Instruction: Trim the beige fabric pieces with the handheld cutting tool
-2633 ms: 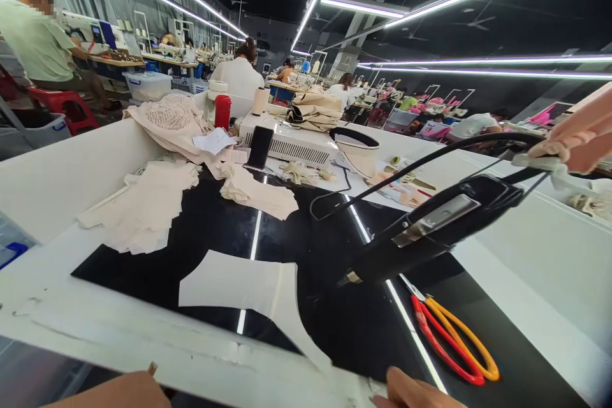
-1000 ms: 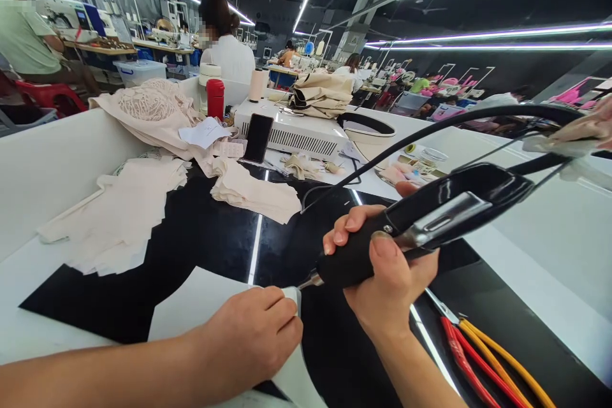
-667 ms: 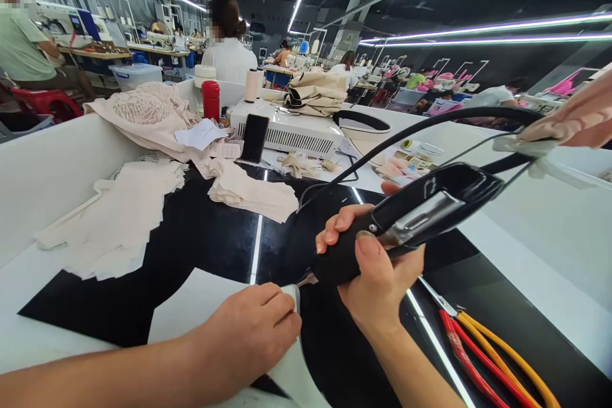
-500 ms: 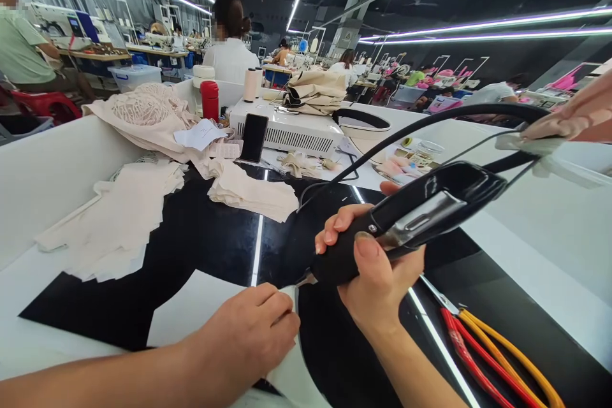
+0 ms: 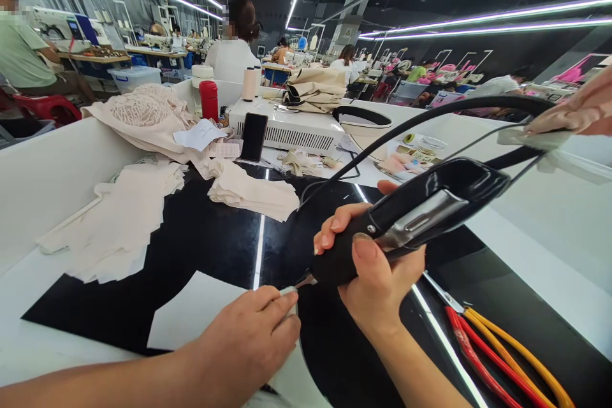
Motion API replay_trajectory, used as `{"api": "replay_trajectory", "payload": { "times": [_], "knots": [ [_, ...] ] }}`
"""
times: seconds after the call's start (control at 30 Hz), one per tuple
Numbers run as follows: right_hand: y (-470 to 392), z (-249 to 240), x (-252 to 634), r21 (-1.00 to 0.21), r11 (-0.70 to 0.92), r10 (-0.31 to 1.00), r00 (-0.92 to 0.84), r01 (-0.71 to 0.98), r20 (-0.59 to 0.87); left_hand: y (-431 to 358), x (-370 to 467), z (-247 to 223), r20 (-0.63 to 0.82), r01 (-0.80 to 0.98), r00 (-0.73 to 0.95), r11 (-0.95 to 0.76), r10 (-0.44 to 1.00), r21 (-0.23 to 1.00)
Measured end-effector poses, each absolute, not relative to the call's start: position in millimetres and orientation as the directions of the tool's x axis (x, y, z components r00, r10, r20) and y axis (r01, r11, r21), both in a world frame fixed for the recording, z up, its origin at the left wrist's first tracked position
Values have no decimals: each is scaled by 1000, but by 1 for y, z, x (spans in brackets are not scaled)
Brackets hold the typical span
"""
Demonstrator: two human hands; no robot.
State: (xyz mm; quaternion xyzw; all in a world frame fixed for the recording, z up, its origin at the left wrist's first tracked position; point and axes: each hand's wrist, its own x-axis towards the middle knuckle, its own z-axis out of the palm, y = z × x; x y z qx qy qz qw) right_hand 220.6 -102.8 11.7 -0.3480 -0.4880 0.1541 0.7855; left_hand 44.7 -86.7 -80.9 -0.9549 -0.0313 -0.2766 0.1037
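My right hand (image 5: 377,274) is wrapped around a black corded handheld tool (image 5: 411,213) with a silver lever along its side. The tool slants down to the left, its narrow metal tip (image 5: 306,281) right by the fingertips of my left hand (image 5: 253,331). Those fingers are pinched on a piece of pale fabric (image 5: 297,373), most of which lies under the hand. Whether the tip touches the fabric, I cannot tell. Scissors (image 5: 452,306) with red and orange handles lie to the right of my right forearm.
A black cable (image 5: 382,140) arches over the table to a pale tie (image 5: 540,134). Stacked fabric pieces (image 5: 253,191) and another pile (image 5: 119,223) lie left. A vented white box (image 5: 287,127), phone (image 5: 254,137) and red bottle (image 5: 209,101) stand behind. A white sheet (image 5: 191,312) lies beside my left hand.
My left fingers have shifted slightly around the fabric edge by the tool's tip. The tool has hardly moved, and the view has tilted a little.
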Motion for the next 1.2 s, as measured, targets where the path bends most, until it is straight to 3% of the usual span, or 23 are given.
{"api": "replay_trajectory", "payload": {
  "times": [0.6,1.2],
  "knots": [
    [-103,15,220,-713,690,577,498,126,647,-87,46,-83,479,133,878,-965,10,-224],
    [-104,15,218,-722,677,588,487,140,646,-87,46,-79,515,134,857,-959,-14,-250]
  ]
}}
